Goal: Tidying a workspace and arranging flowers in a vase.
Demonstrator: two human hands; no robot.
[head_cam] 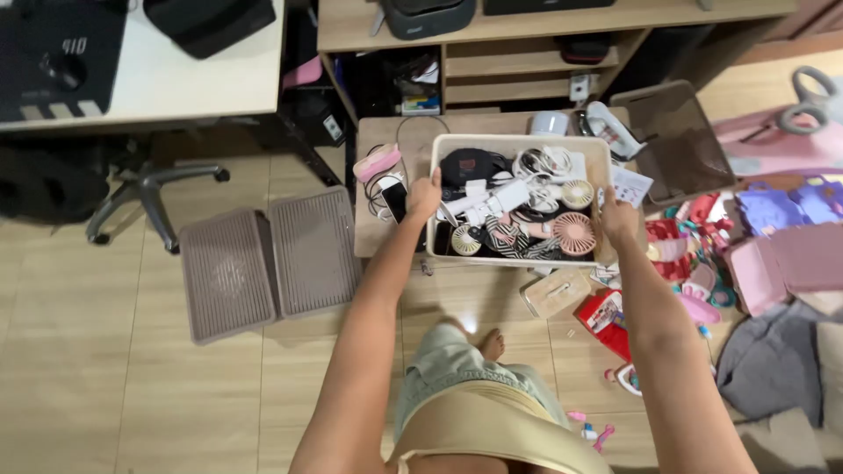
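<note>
Left hand clenched on left rim of cream bin | right hand gripped right rim | bin sat on low wooden surface, heaped with small fans and cables | risk: a tilt could spill loose pieces onto floor clutter.

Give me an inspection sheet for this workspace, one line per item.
Surface: low wooden table on a wood floor.
Job's things: cream bin full of small fans and gadgets.
Clutter: two ribbed lids on the floor; toys at right.
Hands: left hand and right hand each grip a side rim of the bin.
Cables: white cords coiled inside the bin.
Surroundings: shelf unit, office chair base.
</note>
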